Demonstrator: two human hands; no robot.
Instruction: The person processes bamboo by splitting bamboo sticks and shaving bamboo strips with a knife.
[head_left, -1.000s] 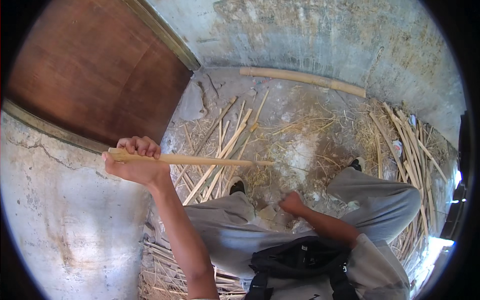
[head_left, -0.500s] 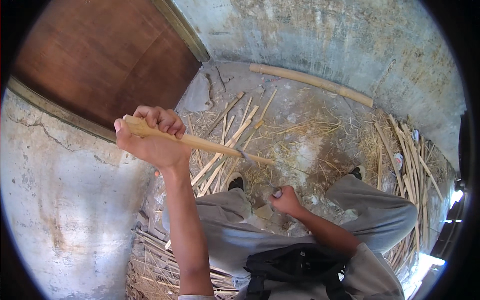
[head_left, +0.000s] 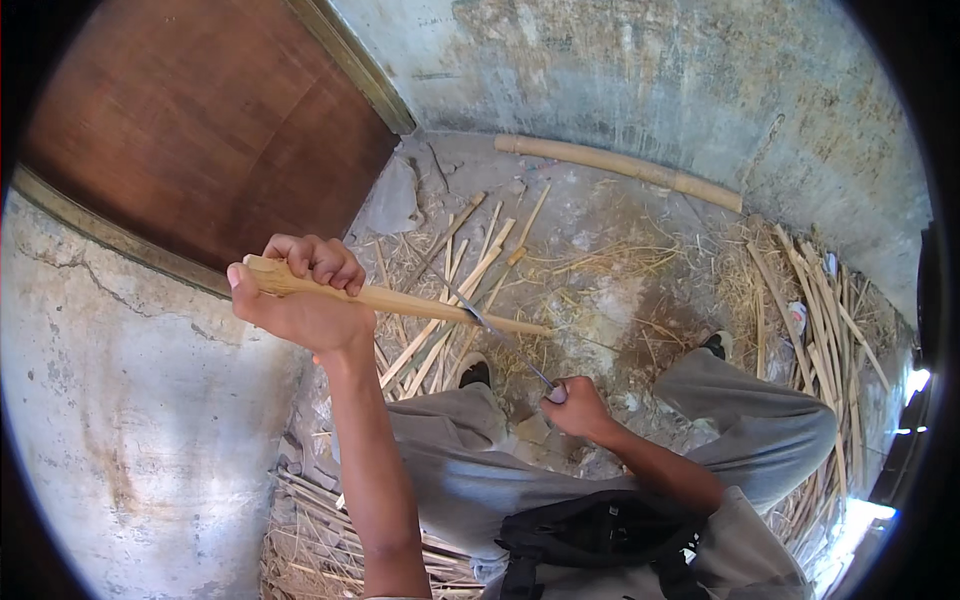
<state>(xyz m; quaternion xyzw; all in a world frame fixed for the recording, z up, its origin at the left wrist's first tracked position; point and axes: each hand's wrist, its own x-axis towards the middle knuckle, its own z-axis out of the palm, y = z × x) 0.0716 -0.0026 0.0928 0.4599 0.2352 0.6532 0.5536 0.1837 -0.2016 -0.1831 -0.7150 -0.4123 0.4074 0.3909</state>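
Closed around the thick end of a pale split bamboo piece [head_left: 400, 301] is my left hand [head_left: 305, 295], raised in front of the brown door. The bamboo slants down to the right, its thin far end over the floor. In my right hand [head_left: 580, 406], low between my knees, is the handle of a long-bladed knife [head_left: 520, 358]. Its slim grey blade points up and to the left and crosses the bamboo past the middle, seemingly touching it; the exact contact is too fine to tell.
Split bamboo strips [head_left: 480, 280] lie beyond my left foot. More strips are heaped at the right [head_left: 822, 330] and lower left [head_left: 320, 520]. A bamboo pole [head_left: 620, 170] lies along the far wall. The brown door [head_left: 210, 130] stands at upper left. Shavings litter the floor.
The bamboo's thick end and my left hand have dropped slightly. The knife blade now shows broader and longer across the bamboo; my right hand has shifted slightly right and down.
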